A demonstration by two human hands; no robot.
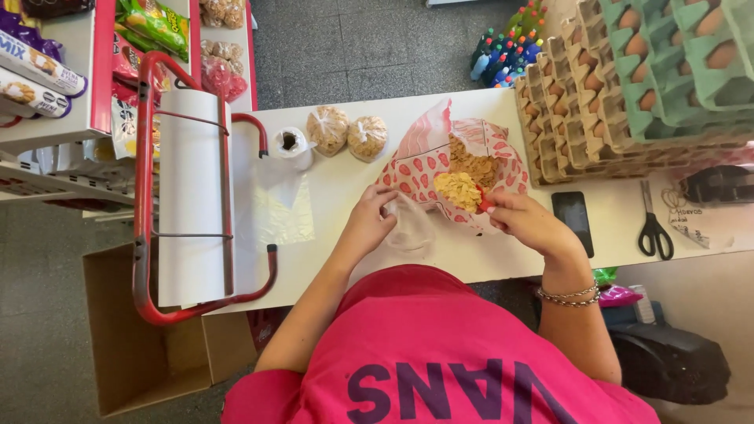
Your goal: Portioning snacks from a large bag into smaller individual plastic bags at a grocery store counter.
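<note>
Cornflakes [459, 191] heaped on a red scoop, its handle clamped in the right hand's [528, 222] grip, above a patterned bag [428, 161]; left hand [369, 222] pinches a clear bag [410, 228], its mouth hard to make out.

Pink shirt [440, 345], beaded bracelet [567, 296]

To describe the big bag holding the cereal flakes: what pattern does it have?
The bag is white with red strawberry-like shapes, shown in the head view.

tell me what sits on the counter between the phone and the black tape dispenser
A pair of black-handled scissors lies between the dark phone and the tape dispenser, in the head view.
</note>
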